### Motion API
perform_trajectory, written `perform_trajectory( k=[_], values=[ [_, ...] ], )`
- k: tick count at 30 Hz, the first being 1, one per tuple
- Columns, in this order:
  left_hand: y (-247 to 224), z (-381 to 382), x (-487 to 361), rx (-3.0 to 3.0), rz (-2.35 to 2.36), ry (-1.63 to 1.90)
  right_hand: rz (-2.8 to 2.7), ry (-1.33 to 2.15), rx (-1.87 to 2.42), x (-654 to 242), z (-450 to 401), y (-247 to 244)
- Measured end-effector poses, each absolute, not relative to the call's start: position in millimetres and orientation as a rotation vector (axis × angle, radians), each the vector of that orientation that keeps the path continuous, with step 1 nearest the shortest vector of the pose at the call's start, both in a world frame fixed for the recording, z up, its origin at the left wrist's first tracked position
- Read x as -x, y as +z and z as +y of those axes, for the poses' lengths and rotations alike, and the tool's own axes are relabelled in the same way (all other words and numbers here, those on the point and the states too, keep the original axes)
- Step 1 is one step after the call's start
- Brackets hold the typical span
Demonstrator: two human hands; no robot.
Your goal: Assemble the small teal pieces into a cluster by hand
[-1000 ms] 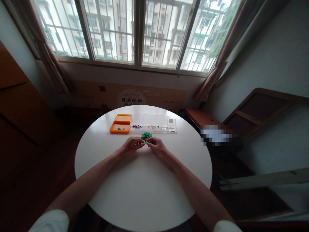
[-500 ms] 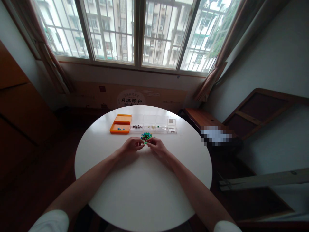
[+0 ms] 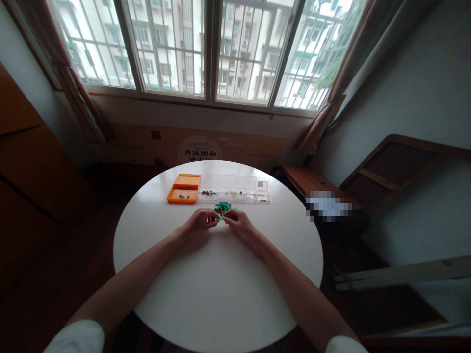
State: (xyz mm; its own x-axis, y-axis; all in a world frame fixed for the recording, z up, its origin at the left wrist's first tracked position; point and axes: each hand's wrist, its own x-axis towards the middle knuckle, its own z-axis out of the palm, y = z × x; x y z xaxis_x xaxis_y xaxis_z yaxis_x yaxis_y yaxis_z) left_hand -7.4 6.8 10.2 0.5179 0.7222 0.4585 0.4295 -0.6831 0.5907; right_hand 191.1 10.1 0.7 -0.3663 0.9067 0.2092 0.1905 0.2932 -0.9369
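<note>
My left hand (image 3: 203,220) and my right hand (image 3: 238,221) meet over the middle of the white round table (image 3: 217,294). Between their fingertips is a small green piece (image 3: 222,217), pinched from both sides; its exact kind is too small to tell. Just beyond the fingers lies a heap of small green, blue and dark pieces (image 3: 222,207), partly hidden by my hands. Behind it, an orange box (image 3: 183,200) stands with its lid raised and a few blue pieces inside. Clear plastic boxes (image 3: 246,197) stand beside it, holding dark, pale and green pieces.
A wooden bench (image 3: 309,179) stands right of the table, with a pixelated white item (image 3: 328,204) on it. A wooden framed panel (image 3: 393,166) leans at the right wall. Barred windows and a cardboard box (image 3: 250,147) are behind the table.
Almost nothing differs. Both hands stay in place around the green piece, with only a slight shift of the left fingers.
</note>
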Motion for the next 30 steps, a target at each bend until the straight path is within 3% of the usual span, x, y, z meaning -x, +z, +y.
perform_trajectory(
  k=[30],
  values=[
    [8.2, 10.0, 7.4, -2.372, 0.938, 1.013, -1.769, 1.123, 0.98, -190.3, 8.1, 4.3]
  ],
)
